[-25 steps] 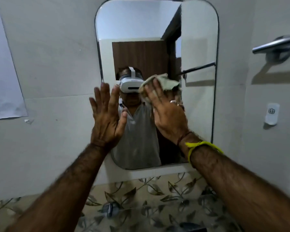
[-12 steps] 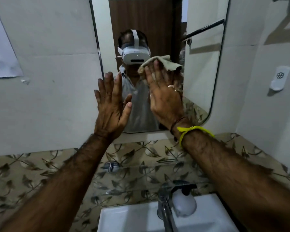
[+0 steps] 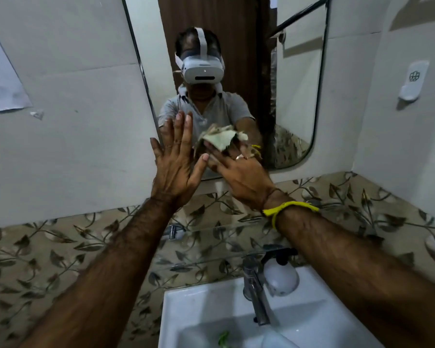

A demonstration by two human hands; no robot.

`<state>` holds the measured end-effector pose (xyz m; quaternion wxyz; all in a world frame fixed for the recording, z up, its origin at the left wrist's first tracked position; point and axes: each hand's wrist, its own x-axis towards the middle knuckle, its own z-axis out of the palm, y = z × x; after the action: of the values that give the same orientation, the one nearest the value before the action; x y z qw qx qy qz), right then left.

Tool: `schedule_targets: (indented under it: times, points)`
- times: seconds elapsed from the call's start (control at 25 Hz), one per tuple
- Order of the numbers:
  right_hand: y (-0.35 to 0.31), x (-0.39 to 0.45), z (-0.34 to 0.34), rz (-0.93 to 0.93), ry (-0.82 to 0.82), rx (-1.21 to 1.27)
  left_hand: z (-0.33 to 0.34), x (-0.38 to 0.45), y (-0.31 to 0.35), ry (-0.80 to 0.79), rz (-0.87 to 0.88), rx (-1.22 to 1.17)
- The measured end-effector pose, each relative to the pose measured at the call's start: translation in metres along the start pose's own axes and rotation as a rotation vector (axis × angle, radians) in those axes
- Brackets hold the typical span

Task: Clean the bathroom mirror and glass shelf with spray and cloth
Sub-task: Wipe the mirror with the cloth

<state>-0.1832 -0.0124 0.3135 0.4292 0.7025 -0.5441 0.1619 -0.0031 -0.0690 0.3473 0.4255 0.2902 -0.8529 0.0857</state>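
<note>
The wall mirror [image 3: 299,96] has rounded corners and a dark rim. My left hand [image 3: 176,167] lies flat with straight fingers against the mirror's lower left edge. My right hand [image 3: 241,174] presses a crumpled pale green cloth [image 3: 219,139] against the lower part of the glass, its fingers stretched over the cloth. The cloth sticks out above my fingertips. Below the mirror a clear glass shelf [image 3: 211,244] juts out from the leaf-patterned tiles. A white spray bottle [image 3: 280,275] with a black trigger stands beneath the shelf beside the tap.
A white sink [image 3: 199,310] with a chrome tap [image 3: 254,290] sits directly below my arms. A white plastic holder [image 3: 412,81] hangs on the right wall. A sheet of paper [image 3: 0,91] is stuck to the left wall.
My right hand has wiped the cloth downward from the mirror's middle to its lower part. My view has tilted down, bringing the sink and spray bottle in. My left hand stays flat.
</note>
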Motion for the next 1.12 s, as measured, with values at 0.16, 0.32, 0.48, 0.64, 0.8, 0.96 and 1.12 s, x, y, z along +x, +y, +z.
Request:
schedule_targets:
  times: [0.16,0.32,0.48,0.64,0.8,0.96,1.12]
  points:
    - [0.040,-0.033,0.000,-0.013,-0.010,-0.083,-0.002,0.001,-0.001,-0.012,-0.004,-0.023]
    - [0.025,-0.015,-0.001,0.020,0.069,-0.041,0.009,0.007,0.015,0.034,-0.040,0.025]
    - [0.049,-0.038,0.004,-0.257,-0.003,-0.099,0.001,0.004,0.008,0.021,-0.021,-0.016]
    - [0.052,-0.005,-0.021,0.062,0.136,-0.039,0.005,0.005,0.008,0.060,-0.019,0.054]
    - [0.054,0.021,-0.032,-0.194,0.026,-0.084,0.004,0.023,0.010,0.122,0.066,0.270]
    - [0.061,0.055,-0.051,0.175,0.165,0.018,-0.015,0.042,-0.009,0.171,0.257,0.373]
    - [0.072,0.078,-0.053,-0.097,0.123,-0.097,-0.037,0.072,-0.024,0.235,0.284,0.451]
